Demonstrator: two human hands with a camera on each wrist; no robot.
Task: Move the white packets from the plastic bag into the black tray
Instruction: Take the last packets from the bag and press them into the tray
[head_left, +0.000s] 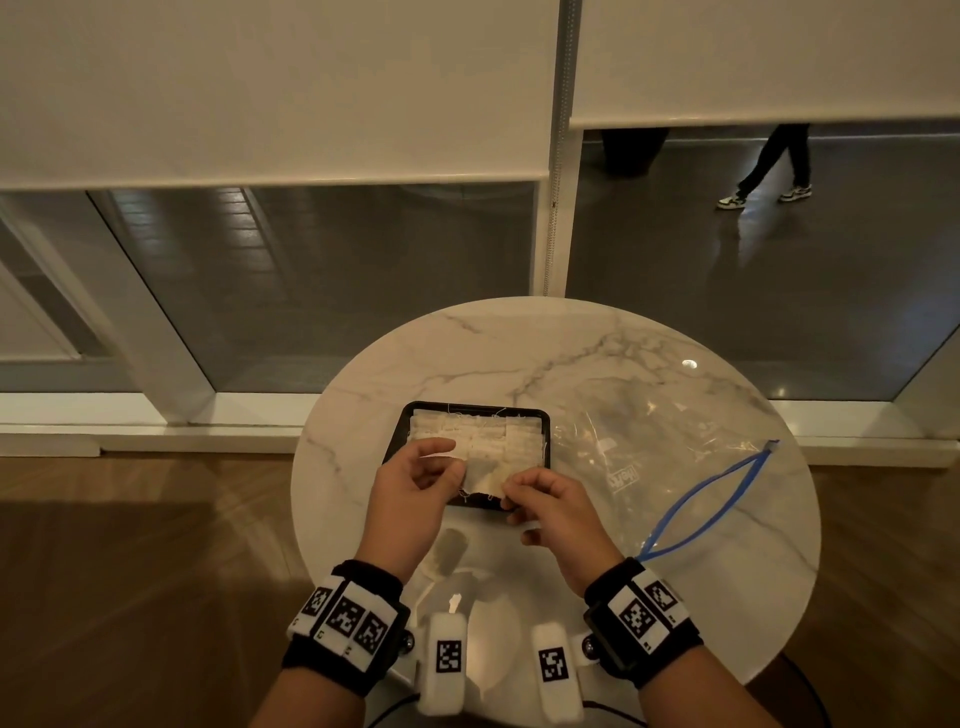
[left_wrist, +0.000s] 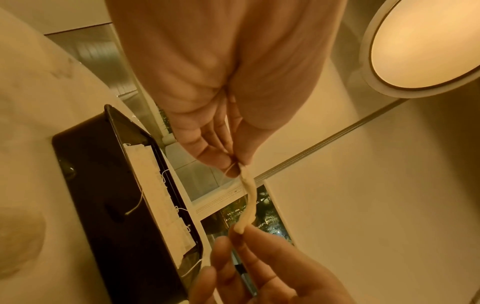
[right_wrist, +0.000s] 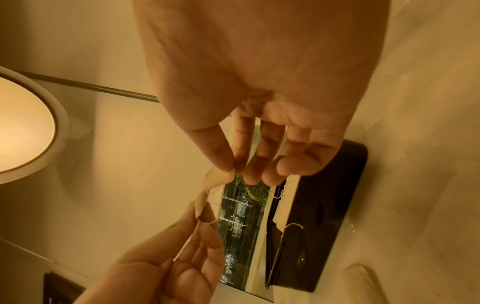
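A black tray (head_left: 544, 422) sits mid-table, holding rows of white packets (head_left: 493, 434) with loose threads. Both hands hold one white packet (head_left: 485, 480) above the tray's near edge. My left hand (head_left: 415, 480) pinches its left edge between thumb and fingers; my right hand (head_left: 540, 493) pinches its right edge. In the left wrist view the packet (left_wrist: 246, 202) hangs edge-on between the two pinches, beside the tray (left_wrist: 103, 185). The right wrist view shows the packet (right_wrist: 207, 191) crumpled between both hands, with the tray (right_wrist: 324, 205) to the right. The clear plastic bag (head_left: 649, 467) lies flat right of the tray.
The bag's blue zip strip (head_left: 711, 499) loops open toward the table's right edge. The round marble table (head_left: 467, 348) stands by a window wall; wooden floor lies at left. A person's legs (head_left: 774, 166) pass behind the glass.
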